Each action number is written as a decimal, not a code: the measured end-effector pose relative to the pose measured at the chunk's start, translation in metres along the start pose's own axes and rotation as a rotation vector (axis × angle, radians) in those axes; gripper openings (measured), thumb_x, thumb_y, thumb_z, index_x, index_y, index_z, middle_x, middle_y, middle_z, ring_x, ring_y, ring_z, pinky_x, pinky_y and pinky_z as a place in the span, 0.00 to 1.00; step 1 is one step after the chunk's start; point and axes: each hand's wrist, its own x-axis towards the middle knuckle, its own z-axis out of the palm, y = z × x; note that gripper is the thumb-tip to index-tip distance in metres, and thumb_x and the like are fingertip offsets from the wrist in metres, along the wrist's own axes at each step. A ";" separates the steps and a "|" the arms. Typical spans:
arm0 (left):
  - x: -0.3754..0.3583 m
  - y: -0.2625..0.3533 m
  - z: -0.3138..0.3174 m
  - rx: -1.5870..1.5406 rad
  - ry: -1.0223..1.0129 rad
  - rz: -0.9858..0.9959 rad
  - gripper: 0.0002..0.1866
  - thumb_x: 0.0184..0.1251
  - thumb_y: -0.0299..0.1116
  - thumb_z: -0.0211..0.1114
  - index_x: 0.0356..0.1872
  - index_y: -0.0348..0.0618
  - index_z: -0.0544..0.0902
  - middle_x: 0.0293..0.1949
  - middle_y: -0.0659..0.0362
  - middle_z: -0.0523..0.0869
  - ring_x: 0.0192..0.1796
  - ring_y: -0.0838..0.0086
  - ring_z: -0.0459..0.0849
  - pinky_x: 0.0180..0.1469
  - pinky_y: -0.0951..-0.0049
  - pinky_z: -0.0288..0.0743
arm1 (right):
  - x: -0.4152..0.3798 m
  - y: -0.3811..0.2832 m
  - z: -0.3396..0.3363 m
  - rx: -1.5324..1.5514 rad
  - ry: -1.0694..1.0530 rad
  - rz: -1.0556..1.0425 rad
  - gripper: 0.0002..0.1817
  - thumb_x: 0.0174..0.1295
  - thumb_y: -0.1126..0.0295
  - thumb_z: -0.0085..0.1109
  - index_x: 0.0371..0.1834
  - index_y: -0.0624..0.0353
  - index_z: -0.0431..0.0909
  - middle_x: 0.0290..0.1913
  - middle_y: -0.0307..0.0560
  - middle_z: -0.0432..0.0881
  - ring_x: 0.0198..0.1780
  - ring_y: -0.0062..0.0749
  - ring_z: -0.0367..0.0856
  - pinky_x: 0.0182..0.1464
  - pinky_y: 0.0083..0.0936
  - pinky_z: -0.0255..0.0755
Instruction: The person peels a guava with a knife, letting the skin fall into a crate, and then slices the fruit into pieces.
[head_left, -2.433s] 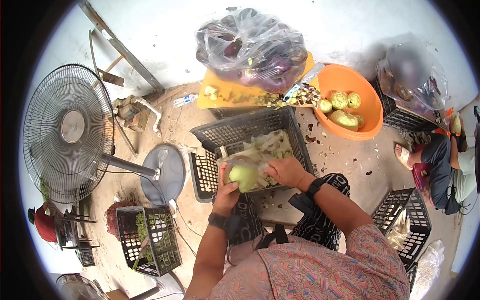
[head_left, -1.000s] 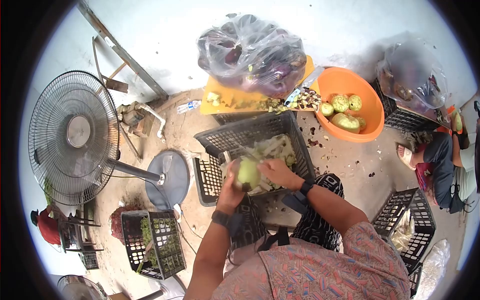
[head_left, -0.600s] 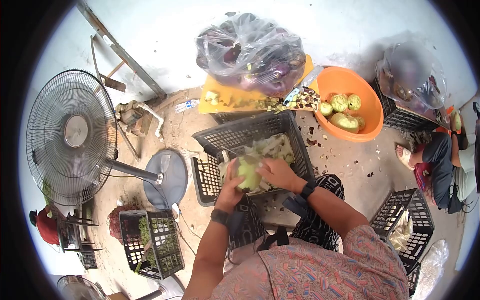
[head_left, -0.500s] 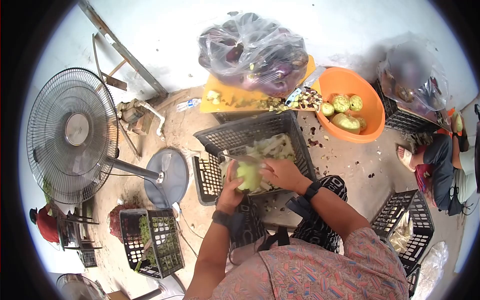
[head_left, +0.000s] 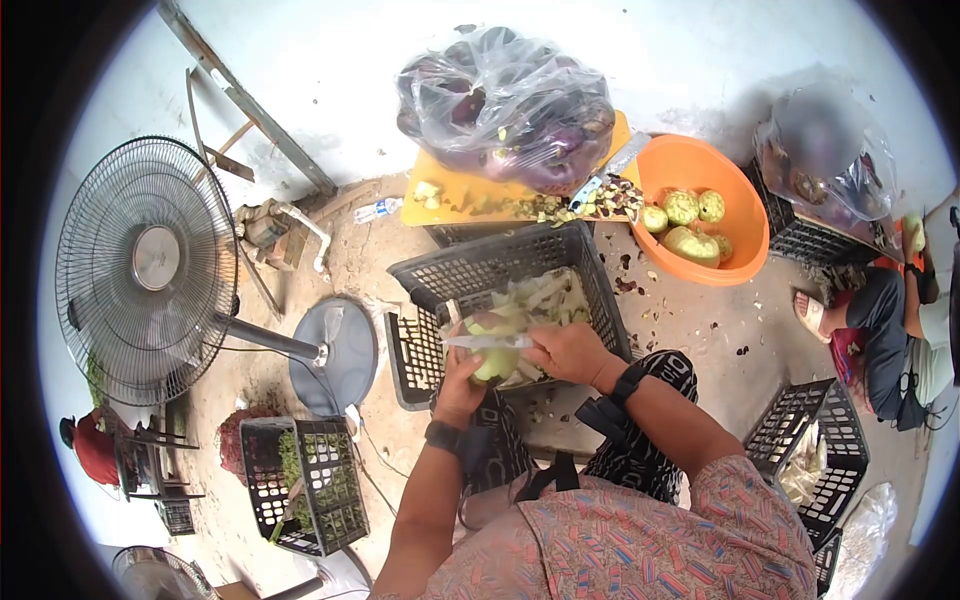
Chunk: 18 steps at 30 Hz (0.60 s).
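Observation:
My left hand is wrapped around a pale green, rounded vegetable, holding it over a black plastic crate. A knife is gripped by its handle in my right hand. Its blurred blade lies across the vegetable's upper part, pointing toward my left hand. Pale peelings lie in the crate below the hands.
Beyond the crate, a plastic bag of purple vegetables rests on a yellow board with scraps and a blue-handled knife. An orange basin holds several peeled vegetables. A fan stands left; another person sits right.
The knife and my right hand have shifted slightly down and back toward me, bringing the blade across the vegetable. My left hand keeps its hold, and the vegetable looks turned a little.

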 end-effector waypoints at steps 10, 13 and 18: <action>-0.001 0.000 0.003 0.042 -0.019 0.017 0.43 0.53 0.29 0.65 0.72 0.46 0.55 0.63 0.54 0.70 0.65 0.60 0.71 0.66 0.58 0.67 | -0.003 0.010 0.003 -0.068 0.002 -0.027 0.17 0.62 0.52 0.55 0.27 0.55 0.76 0.25 0.50 0.80 0.27 0.49 0.80 0.29 0.41 0.72; -0.002 0.000 0.003 0.034 -0.030 0.022 0.43 0.52 0.29 0.65 0.71 0.45 0.55 0.63 0.54 0.71 0.65 0.61 0.71 0.66 0.59 0.67 | -0.003 0.014 0.005 -0.103 0.011 -0.040 0.18 0.61 0.51 0.56 0.27 0.54 0.76 0.24 0.49 0.80 0.26 0.48 0.80 0.28 0.40 0.71; -0.003 0.001 0.001 -0.040 -0.004 -0.007 0.43 0.51 0.25 0.66 0.70 0.45 0.56 0.62 0.54 0.69 0.65 0.61 0.69 0.65 0.60 0.68 | -0.003 0.011 0.006 -0.123 0.076 -0.087 0.16 0.59 0.53 0.59 0.26 0.54 0.75 0.23 0.48 0.79 0.26 0.47 0.80 0.27 0.40 0.71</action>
